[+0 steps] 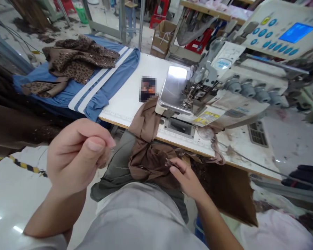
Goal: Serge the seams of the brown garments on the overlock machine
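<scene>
My left hand is raised at the left, thumb pressed against curled fingers in a pinch; whatever it may hold is hidden. Low over my lap, my right hand is closed around a small dark pointed thing, too small to name for sure. Just beside and behind it, brown fabric lies bunched on my lap. A lighter brown length of it runs up over the table edge to the overlock sewing machine.
The white table bears blue garments with white stripes and a leopard-print piece at the left. A small pixelated item lies beside the machine. Under the right edge stands a cardboard box; pale fabric lies beyond it.
</scene>
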